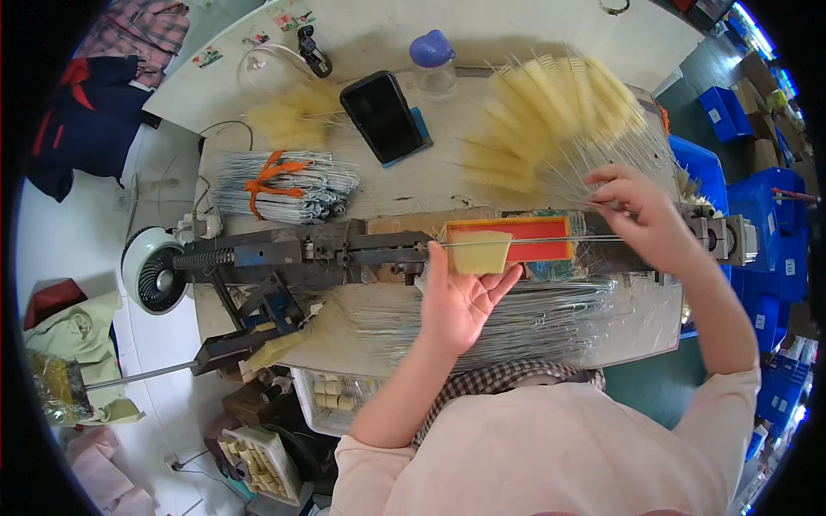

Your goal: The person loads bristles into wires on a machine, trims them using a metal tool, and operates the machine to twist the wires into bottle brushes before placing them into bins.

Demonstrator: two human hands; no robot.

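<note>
My left hand (460, 308) is palm up beside a narrow bench machine (335, 249), its fingers apart. Its thumb and fingertips touch the near edges of a block of pale yellow bristles (482, 254). The bristles lie along a thin metal wire (551, 240) above a red tray with a yellow rim (540, 250). My right hand (632, 211) hovers over the right part of the machine. Its thumb and forefinger look pinched together beside the wire stems of brushes, the other fingers raised. What is between them is too small to make out.
Yellow bristle brushes (559, 112) fan out at the back right. A phone (380, 116), a blue-lidded jar (433, 64) and a tied wire bundle (280, 187) stand or lie behind the machine. Loose wires (516, 318) cover the near side. A fan (155, 271) sits at left, blue bins (757, 215) at right.
</note>
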